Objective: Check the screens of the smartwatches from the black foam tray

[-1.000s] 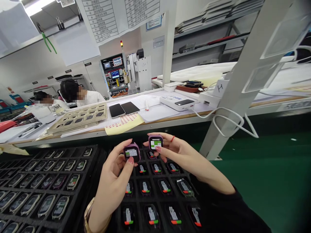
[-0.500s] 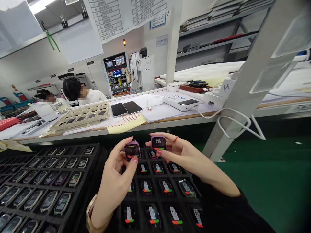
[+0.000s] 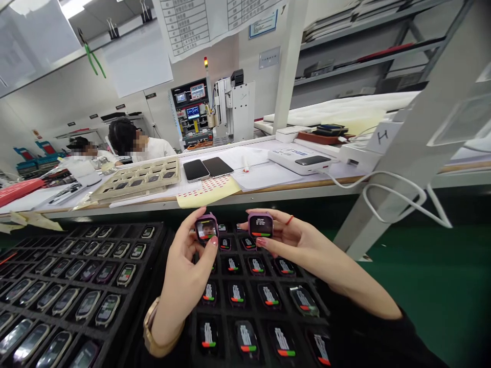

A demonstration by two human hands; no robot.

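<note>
My left hand [image 3: 184,271] pinches a purple smartwatch body [image 3: 206,228], its screen showing a picture. My right hand [image 3: 291,240] grips a second purple smartwatch body [image 3: 260,225] whose dark screen has a red and green bar. Both are held up side by side above a black compartment tray [image 3: 245,301] filled with several watch bodies with lit screens. A gold bracelet sits on my left wrist and a red ring on a right finger.
Another black tray [image 3: 69,286] of watch bodies lies to the left. Behind runs a bench with a beige tray [image 3: 134,181], two phones [image 3: 207,168], a yellow sticker sheet [image 3: 209,190], a white device [image 3: 303,162] and white cables [image 3: 395,197]. Two people sit at far left. Green floor lies to the right.
Both watch screens switched from white and green displays to darker ones; the left watch now shows a picture. My hands stayed side by side while the view shifted right.
</note>
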